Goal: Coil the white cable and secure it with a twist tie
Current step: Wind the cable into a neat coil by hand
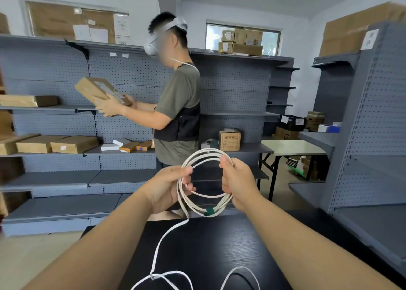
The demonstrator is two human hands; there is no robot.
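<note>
Though apart, person (178, 92) behind white cable (206, 153).

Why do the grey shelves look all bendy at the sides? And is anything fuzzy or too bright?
Head view: the wide-angle lens bends the grey metal shelves near the edges. The coiled white cable, held by the left hand and right hand, looks sharp. The brown cardboard box at top right looks smeared. Daylight glares in the high window.

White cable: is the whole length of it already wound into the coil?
No, part of the white cable hangs loose from the coil and lies on the black table.
</note>
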